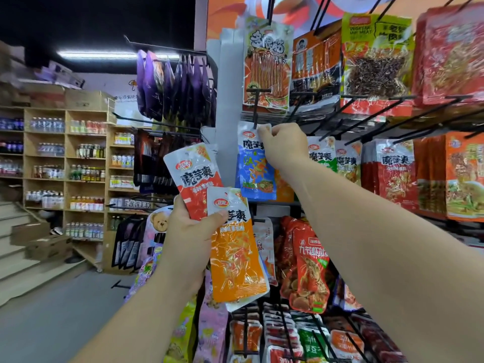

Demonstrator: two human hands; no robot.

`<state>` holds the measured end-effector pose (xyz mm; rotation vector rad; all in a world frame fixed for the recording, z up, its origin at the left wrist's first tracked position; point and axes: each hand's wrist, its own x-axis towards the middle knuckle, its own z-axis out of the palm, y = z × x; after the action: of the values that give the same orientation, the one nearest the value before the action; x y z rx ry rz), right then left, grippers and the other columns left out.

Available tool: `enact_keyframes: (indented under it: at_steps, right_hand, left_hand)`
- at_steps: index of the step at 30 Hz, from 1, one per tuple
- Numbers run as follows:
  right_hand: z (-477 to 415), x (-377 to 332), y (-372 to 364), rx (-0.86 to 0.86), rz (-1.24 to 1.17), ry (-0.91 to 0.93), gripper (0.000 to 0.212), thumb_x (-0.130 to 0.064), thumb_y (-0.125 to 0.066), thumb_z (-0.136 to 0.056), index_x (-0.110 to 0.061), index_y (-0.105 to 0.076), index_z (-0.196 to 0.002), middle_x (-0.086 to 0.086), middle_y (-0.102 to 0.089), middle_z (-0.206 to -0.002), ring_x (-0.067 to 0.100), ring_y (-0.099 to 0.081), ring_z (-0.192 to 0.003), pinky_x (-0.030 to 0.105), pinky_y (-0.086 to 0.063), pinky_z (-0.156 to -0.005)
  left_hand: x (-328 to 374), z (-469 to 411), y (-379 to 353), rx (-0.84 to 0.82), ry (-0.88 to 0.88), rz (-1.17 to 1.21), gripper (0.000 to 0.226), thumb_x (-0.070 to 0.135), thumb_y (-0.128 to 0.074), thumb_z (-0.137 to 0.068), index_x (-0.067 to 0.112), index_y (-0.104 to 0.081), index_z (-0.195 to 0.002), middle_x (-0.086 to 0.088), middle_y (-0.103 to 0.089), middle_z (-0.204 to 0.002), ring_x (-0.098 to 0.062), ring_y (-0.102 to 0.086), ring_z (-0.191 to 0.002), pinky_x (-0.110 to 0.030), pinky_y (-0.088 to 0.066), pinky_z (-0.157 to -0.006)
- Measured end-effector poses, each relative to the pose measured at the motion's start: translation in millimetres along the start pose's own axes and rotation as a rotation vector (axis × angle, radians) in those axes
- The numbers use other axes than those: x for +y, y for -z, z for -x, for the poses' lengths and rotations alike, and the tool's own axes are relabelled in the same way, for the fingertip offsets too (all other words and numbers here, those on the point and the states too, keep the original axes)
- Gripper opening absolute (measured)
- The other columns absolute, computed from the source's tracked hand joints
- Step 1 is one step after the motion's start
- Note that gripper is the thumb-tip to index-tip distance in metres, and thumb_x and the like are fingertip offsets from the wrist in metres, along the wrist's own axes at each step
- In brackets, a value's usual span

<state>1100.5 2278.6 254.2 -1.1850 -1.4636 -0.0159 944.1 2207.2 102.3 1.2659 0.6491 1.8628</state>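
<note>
My left hand (192, 226) grips two snack packets in front of a hanging display rack: a red and white packet (192, 176) behind and an orange packet (235, 255) in front, thumb across the orange one. My right hand (284, 146) pinches the top edge of a blue packet (255, 171) that hangs at a black peg hook (255, 106). Behind the blue packet a further orange packet (284, 188) shows.
Black peg hooks stick out from the rack (392, 113), loaded with red, green and orange snack packets. Purple bags (172, 85) hang at the upper left. Wooden shelves (65, 166) with bottles line the left wall, beside steps (15, 258) with cardboard boxes. Grey floor (52, 310) lies below left.
</note>
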Motion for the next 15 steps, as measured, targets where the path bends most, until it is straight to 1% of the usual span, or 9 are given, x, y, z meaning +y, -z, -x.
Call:
enact_keyframes:
  at_steps: [3, 5, 6, 7, 9, 10, 12, 14, 15]
  right_hand:
    - [1, 5, 6, -0.018, 0.09, 0.07, 0.048, -0.039, -0.061, -0.102, -0.014, -0.051, -0.063, 0.001, -0.051, -0.061, 0.017, -0.046, -0.056, 0.03, -0.032, -0.055]
    - [3, 10, 10, -0.038, 0.137, 0.092, 0.026, -0.041, -0.067, -0.099, -0.016, -0.067, -0.089, -0.001, -0.063, -0.085, 0.019, -0.057, -0.076, 0.031, -0.043, -0.067]
    - [7, 13, 13, -0.045, 0.15, 0.101, 0.026, -0.042, -0.069, -0.098, -0.017, -0.067, -0.106, -0.001, -0.064, -0.097, 0.02, -0.059, -0.087, 0.033, -0.047, -0.073]
    - [11, 16, 15, -0.051, 0.154, 0.125, 0.033, -0.042, -0.071, -0.096, -0.016, -0.063, -0.116, -0.002, -0.064, -0.103, 0.021, -0.06, -0.093, 0.035, -0.049, -0.076]
    - [24, 22, 19, -0.045, 0.173, 0.243, 0.037, -0.041, -0.075, -0.092, -0.016, -0.056, -0.112, 0.002, -0.064, -0.099, 0.024, -0.06, -0.091, 0.037, -0.049, -0.075]
    - [31, 25, 20, -0.037, 0.213, 0.337, 0.037, -0.041, -0.076, -0.091, -0.017, -0.054, -0.109, 0.003, -0.062, -0.099, 0.025, -0.059, -0.091, 0.038, -0.048, -0.075]
    - [39, 31, 22, -0.037, 0.33, 0.555, 0.04, -0.043, -0.076, -0.09, -0.02, -0.058, -0.118, 0.006, -0.056, -0.117, 0.028, -0.057, -0.102, 0.04, -0.05, -0.085]
    - [39, 34, 24, -0.109, 0.514, 0.712, 0.056, -0.051, -0.071, -0.092, -0.026, -0.057, -0.14, 0.01, -0.043, -0.149, 0.033, -0.047, -0.132, 0.049, -0.045, -0.107]
    - [38, 36, 25, -0.164, 0.626, 0.743, 0.063, -0.057, -0.065, -0.095, -0.032, -0.049, -0.15, 0.01, -0.029, -0.164, 0.034, -0.033, -0.147, 0.052, -0.036, -0.117]
  left_hand:
    - [0, 0, 0, 0.0, -0.008, -0.001, 0.036, 0.0, -0.07, -0.094, 0.027, -0.061, -0.115, -0.001, -0.079, -0.1, -0.029, -0.078, -0.092, -0.05, -0.062, -0.077]
    - [-1, 0, -1, 0.0, -0.016, 0.0, 0.037, -0.001, -0.069, -0.094, 0.027, -0.061, -0.117, -0.003, -0.079, -0.103, -0.03, -0.077, -0.094, -0.05, -0.062, -0.078]
    - [-1, 1, -1, -0.001, -0.018, 0.003, 0.037, -0.001, -0.069, -0.094, 0.027, -0.061, -0.117, -0.003, -0.079, -0.104, -0.031, -0.077, -0.094, -0.05, -0.062, -0.078]
    - [-1, 2, 0, -0.002, -0.019, 0.009, 0.037, -0.001, -0.069, -0.094, 0.028, -0.061, -0.117, -0.003, -0.079, -0.103, -0.031, -0.077, -0.094, -0.051, -0.062, -0.078]
    - [-2, 4, 1, 0.0, -0.02, 0.028, 0.037, -0.001, -0.069, -0.095, 0.029, -0.061, -0.116, -0.004, -0.079, -0.103, -0.032, -0.077, -0.094, -0.053, -0.062, -0.079]
    - [-3, 5, 1, 0.002, -0.025, 0.034, 0.037, -0.001, -0.068, -0.095, 0.029, -0.062, -0.116, -0.004, -0.079, -0.104, -0.033, -0.077, -0.095, -0.053, -0.062, -0.08]
    - [-4, 7, 1, 0.017, -0.057, 0.028, 0.038, -0.002, -0.068, -0.095, 0.029, -0.062, -0.117, -0.004, -0.078, -0.107, -0.033, -0.076, -0.098, -0.052, -0.062, -0.08]
    - [-4, 9, 0, 0.055, -0.108, 0.026, 0.04, -0.003, -0.067, -0.095, 0.031, -0.062, -0.116, -0.004, -0.078, -0.108, -0.031, -0.076, -0.1, -0.052, -0.062, -0.081]
    - [-4, 10, 0, 0.073, -0.13, 0.032, 0.041, -0.003, -0.067, -0.095, 0.033, -0.063, -0.114, -0.004, -0.077, -0.109, -0.031, -0.076, -0.1, -0.054, -0.062, -0.083]
